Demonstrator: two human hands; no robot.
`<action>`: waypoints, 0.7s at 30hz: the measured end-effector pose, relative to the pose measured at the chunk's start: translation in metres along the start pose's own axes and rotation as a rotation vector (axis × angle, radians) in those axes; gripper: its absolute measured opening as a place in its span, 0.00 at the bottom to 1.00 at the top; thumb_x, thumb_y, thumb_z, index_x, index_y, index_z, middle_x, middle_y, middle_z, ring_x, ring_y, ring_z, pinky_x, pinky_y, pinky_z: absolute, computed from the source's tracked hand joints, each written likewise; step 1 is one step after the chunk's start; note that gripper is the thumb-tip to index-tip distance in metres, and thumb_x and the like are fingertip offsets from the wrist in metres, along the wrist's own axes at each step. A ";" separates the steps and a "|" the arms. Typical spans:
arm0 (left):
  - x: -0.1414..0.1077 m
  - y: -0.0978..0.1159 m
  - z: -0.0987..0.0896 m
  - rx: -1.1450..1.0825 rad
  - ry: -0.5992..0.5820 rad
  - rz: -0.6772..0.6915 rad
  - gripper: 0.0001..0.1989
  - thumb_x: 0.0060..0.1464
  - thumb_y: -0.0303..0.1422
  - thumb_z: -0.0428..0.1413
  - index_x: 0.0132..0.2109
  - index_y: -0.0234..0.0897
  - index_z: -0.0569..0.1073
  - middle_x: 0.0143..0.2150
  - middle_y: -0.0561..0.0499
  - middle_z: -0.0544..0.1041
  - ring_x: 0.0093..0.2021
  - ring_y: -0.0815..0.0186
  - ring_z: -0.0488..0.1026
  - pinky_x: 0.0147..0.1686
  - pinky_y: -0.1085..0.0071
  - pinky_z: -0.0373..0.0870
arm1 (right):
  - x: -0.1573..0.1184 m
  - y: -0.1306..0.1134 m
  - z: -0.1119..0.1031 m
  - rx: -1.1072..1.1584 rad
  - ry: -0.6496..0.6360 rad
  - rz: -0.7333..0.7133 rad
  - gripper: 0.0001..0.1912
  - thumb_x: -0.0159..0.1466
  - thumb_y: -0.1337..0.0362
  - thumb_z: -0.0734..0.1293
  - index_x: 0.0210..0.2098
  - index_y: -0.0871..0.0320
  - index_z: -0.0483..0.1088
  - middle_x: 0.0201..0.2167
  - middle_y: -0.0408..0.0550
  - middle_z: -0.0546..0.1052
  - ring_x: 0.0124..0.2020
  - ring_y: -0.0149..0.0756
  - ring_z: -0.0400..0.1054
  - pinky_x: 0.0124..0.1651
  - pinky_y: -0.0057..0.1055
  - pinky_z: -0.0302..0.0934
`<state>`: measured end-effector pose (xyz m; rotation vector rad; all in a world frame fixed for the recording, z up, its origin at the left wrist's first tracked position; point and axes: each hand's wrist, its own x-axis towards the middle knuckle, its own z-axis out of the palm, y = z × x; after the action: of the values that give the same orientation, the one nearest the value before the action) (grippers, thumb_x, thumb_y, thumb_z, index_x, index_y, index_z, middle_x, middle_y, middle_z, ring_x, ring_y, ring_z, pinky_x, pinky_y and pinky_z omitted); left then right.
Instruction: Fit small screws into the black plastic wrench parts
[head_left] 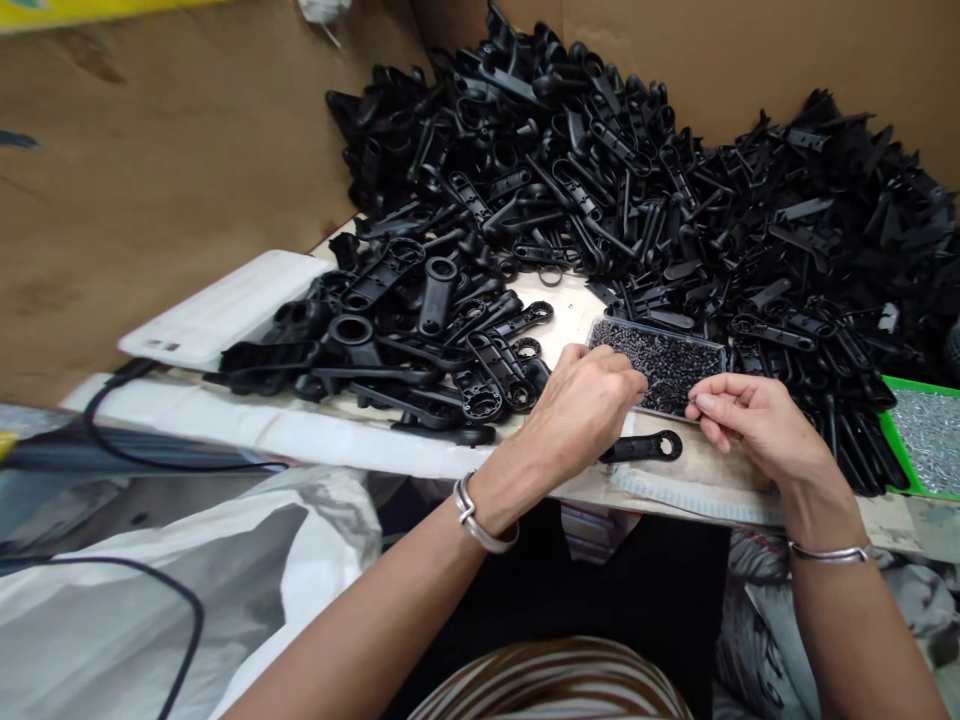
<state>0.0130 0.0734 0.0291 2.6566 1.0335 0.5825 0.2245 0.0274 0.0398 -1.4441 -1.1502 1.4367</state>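
A clear rectangular box [656,355] full of tiny black pieces lies on the table between my hands. At its left front corner is my left hand [592,400], its fingers curled together with the tips turned away, so anything in them is hidden. My right hand [739,410] pinches at the box's right front corner, thumb against forefinger; whatever it holds is too small to name. Just in front of the box, partly behind my left hand, a black ring-ended plastic part [649,447] lies flat near the table edge.
Black plastic parts [525,150] are heaped across the back, with more ring-ended ones [439,295] at the left. A white flat device [225,305] with a cable sits far left. At the right edge is a green tray [900,450] of small silvery pieces. Cardboard walls surround the heap.
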 end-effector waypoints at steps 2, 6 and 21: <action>-0.001 0.007 -0.001 -0.078 0.056 0.010 0.11 0.62 0.27 0.51 0.34 0.35 0.76 0.32 0.50 0.76 0.35 0.65 0.69 0.40 0.66 0.59 | -0.002 0.001 0.002 0.041 -0.006 0.013 0.17 0.50 0.55 0.77 0.31 0.61 0.75 0.26 0.48 0.77 0.17 0.24 0.62 0.19 0.22 0.56; -0.003 0.018 0.003 -0.157 0.130 0.049 0.07 0.60 0.28 0.55 0.34 0.35 0.77 0.32 0.50 0.77 0.36 0.64 0.70 0.40 0.66 0.62 | -0.004 0.003 0.006 0.077 -0.035 0.012 0.17 0.51 0.55 0.77 0.29 0.62 0.75 0.24 0.47 0.76 0.17 0.23 0.61 0.19 0.22 0.55; -0.011 0.029 0.018 -0.199 0.303 0.138 0.13 0.64 0.29 0.50 0.32 0.34 0.75 0.29 0.51 0.76 0.32 0.67 0.70 0.40 0.67 0.61 | -0.019 0.006 0.020 0.084 -0.066 -0.003 0.17 0.57 0.52 0.73 0.26 0.61 0.73 0.14 0.39 0.68 0.15 0.23 0.57 0.19 0.22 0.52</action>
<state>0.0301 0.0436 0.0201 2.5262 0.8154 1.0842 0.2061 0.0063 0.0382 -1.3458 -1.1182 1.5222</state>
